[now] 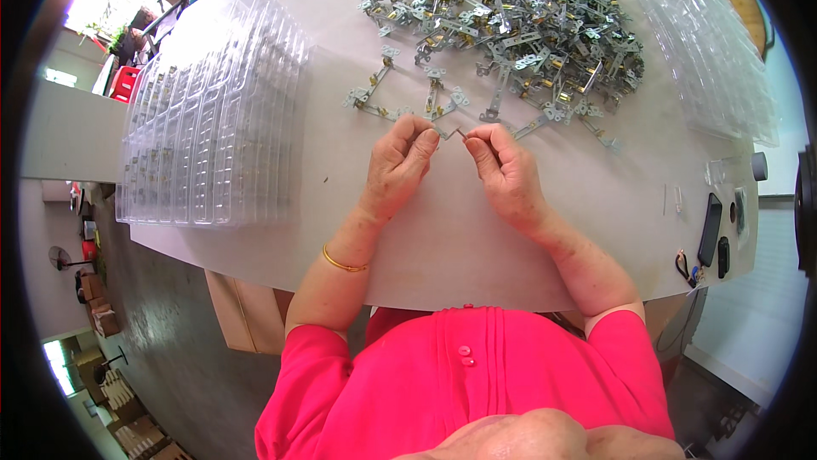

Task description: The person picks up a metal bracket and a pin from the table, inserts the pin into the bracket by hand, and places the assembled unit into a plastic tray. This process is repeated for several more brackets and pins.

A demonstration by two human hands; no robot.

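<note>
My left hand (pixel 398 165) and my right hand (pixel 509 177) are close together over the middle of the table, just in front of the loose metal parts. Thumb and forefinger of my right hand pinch a small, thin, dark piece (pixel 461 133), whose tip points toward my left hand. The fingers of my left hand are closed too, and what they hold is mostly hidden. Right beyond my fingertips lie several silver metal brackets (pixel 433 96) with brass-coloured fittings. A larger heap of such brackets (pixel 562 34) covers the far right of the table.
Clear plastic trays (pixel 217 120), stacked high with parts inside, stand at the left. More clear trays (pixel 711 60) lean at the far right. A black phone (pixel 710 228), a small black device (pixel 723 257) and dark-handled pliers (pixel 683 266) lie near the right edge of the table.
</note>
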